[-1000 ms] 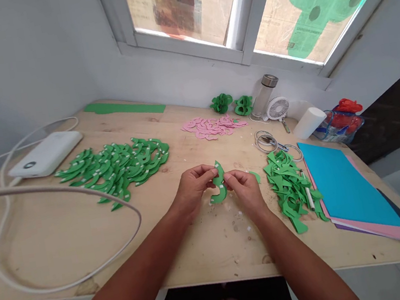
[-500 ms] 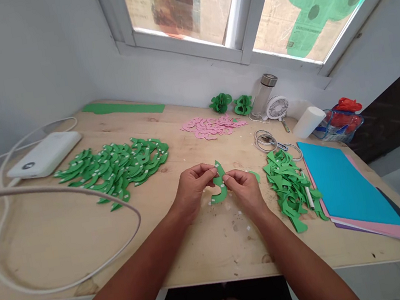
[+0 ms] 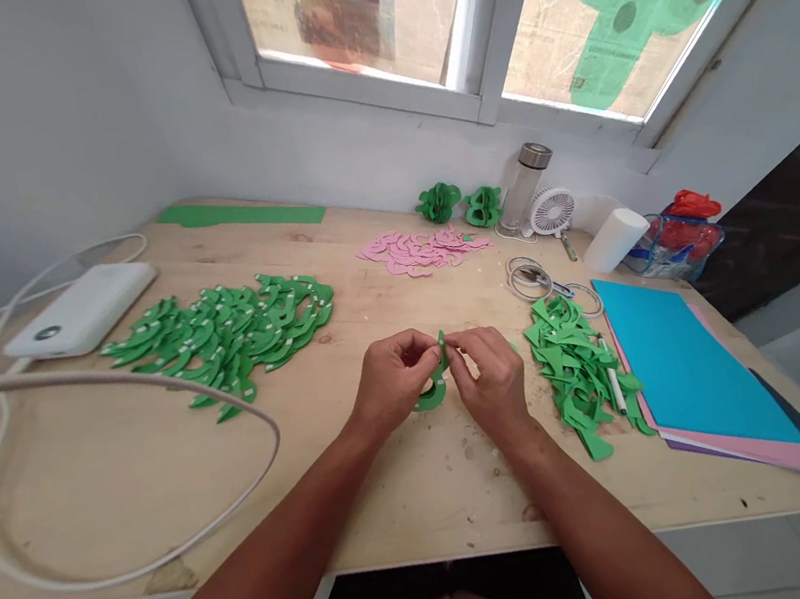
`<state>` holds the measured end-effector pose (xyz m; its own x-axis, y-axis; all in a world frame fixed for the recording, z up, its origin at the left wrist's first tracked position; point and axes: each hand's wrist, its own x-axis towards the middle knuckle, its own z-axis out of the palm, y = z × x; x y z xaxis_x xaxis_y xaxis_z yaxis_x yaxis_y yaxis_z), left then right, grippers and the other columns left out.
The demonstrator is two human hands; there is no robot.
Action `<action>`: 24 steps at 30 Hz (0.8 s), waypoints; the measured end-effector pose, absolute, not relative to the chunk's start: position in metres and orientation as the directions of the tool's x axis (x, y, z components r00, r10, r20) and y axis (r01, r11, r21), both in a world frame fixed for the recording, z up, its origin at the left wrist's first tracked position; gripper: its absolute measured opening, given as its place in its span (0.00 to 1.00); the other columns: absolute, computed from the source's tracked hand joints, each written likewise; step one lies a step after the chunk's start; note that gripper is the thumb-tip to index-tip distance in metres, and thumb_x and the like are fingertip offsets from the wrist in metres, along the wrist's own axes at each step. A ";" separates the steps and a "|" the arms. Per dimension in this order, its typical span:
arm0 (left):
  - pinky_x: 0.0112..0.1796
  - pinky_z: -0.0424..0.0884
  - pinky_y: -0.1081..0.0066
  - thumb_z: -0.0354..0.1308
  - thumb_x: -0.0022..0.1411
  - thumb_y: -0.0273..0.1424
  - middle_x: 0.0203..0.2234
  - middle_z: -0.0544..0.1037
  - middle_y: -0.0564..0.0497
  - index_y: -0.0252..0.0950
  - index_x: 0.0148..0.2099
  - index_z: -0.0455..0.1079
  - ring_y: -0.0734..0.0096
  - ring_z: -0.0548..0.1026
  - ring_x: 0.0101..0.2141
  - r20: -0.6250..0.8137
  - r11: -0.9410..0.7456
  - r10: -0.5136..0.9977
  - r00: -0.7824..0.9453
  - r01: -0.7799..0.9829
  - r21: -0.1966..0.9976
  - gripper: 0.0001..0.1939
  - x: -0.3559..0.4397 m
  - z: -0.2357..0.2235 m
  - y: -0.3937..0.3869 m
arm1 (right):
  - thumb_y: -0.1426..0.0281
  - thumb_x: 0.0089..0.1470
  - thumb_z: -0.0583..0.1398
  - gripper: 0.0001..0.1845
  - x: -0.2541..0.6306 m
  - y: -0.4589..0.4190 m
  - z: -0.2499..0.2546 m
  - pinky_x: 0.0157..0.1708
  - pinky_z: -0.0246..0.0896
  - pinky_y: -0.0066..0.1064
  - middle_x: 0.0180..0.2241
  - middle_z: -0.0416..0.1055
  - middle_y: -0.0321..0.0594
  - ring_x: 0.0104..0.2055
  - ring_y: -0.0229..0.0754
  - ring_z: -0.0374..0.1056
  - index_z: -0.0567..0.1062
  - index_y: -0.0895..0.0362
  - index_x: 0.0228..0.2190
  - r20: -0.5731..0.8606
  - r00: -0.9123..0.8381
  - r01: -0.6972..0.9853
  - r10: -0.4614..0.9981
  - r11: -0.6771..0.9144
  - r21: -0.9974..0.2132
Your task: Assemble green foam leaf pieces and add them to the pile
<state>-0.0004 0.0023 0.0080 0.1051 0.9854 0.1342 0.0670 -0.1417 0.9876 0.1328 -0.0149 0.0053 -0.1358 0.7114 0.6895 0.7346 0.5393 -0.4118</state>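
Note:
Between my hands is a curved green paper cutout (image 3: 432, 397) with small white squares on it. My left hand (image 3: 396, 381) pinches it from the left, thumb and fingers together near its upper part. My right hand (image 3: 489, 373) closes its fingertips on the top end of the same piece. Part of the cutout is hidden behind the left fingers. Left of my hands lies a pile of similar green cutouts (image 3: 223, 333) with white squares. A heap of green paper pieces (image 3: 573, 363) lies to the right, with a white pen (image 3: 615, 382) on it.
Pink cutouts (image 3: 419, 251), two green paper balls (image 3: 438, 202), a bottle (image 3: 525, 183) and a small fan (image 3: 551, 212) are at the back. Coloured sheets (image 3: 694, 359) lie right; a power bank (image 3: 83, 311) with a looping cable (image 3: 271, 441) is left.
My right hand has moved up to the cutout's top end, its fingers more bent. The cutout is turned, showing less of its face. The whole view has shifted slightly.

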 end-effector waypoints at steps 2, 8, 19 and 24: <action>0.23 0.63 0.76 0.57 0.49 0.31 0.19 0.71 0.54 0.32 0.26 0.71 0.75 0.67 0.21 0.157 -0.168 0.981 0.110 0.101 0.981 0.06 0.000 0.009 0.001 | 0.74 0.56 0.54 0.08 0.134 -0.014 0.005 0.35 0.60 0.34 0.29 0.73 0.43 0.34 0.43 0.66 0.73 0.58 0.32 0.693 -0.150 0.761 0.705 0.530 -0.374; 0.24 0.63 0.77 0.54 0.51 0.29 0.17 0.71 0.55 0.33 0.25 0.70 0.76 0.67 0.21 0.252 -0.274 0.961 0.118 0.251 0.928 0.07 0.000 0.013 -0.001 | 0.73 0.56 0.54 0.08 0.135 -0.013 0.004 0.34 0.59 0.33 0.27 0.74 0.43 0.33 0.42 0.67 0.74 0.59 0.30 0.691 -0.174 0.801 0.702 0.509 -0.315; 0.26 0.64 0.76 0.53 0.52 0.28 0.19 0.73 0.54 0.33 0.26 0.71 0.75 0.68 0.22 0.348 -0.375 0.927 0.141 0.381 0.845 0.07 -0.001 0.010 0.000 | 0.73 0.57 0.53 0.11 0.136 -0.012 0.002 0.34 0.59 0.33 0.27 0.73 0.43 0.32 0.43 0.67 0.74 0.58 0.29 0.687 -0.194 0.817 0.700 0.503 -0.282; 0.26 0.64 0.75 0.53 0.53 0.28 0.20 0.74 0.53 0.34 0.27 0.71 0.74 0.69 0.22 0.381 -0.412 0.911 0.159 0.403 0.817 0.07 -0.002 0.010 0.001 | 0.73 0.57 0.53 0.10 0.138 -0.010 0.001 0.34 0.59 0.33 0.28 0.74 0.42 0.33 0.42 0.67 0.74 0.58 0.31 0.685 -0.209 0.783 0.698 0.540 -0.311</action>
<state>-0.0020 0.0005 0.0102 0.1588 0.9108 0.3811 0.4030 -0.4122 0.8171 0.1380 -0.0099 0.0014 -0.2093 0.6979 0.6849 0.7826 0.5396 -0.3106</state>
